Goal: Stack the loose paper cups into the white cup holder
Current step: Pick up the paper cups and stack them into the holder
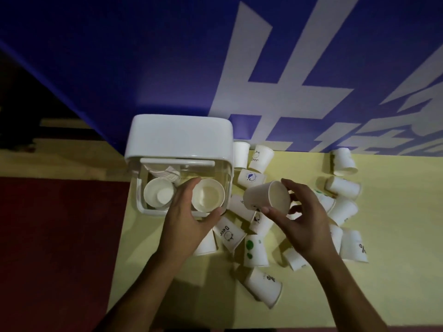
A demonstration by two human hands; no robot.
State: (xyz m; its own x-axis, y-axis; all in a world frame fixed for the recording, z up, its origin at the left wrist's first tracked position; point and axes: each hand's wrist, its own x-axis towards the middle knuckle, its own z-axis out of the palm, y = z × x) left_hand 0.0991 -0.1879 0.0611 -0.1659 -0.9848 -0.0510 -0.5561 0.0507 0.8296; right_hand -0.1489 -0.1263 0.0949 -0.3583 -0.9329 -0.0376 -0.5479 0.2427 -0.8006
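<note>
Currently our left hand grips an upright paper cup at the right side of the white cup holder, while our right hand pinches a second cup, tilted, just right of the holder. Best, we judge, to seat the first squarely, then turn the second mouth-up and nest it. Loose cups litter the counter beneath the right hand.
</note>
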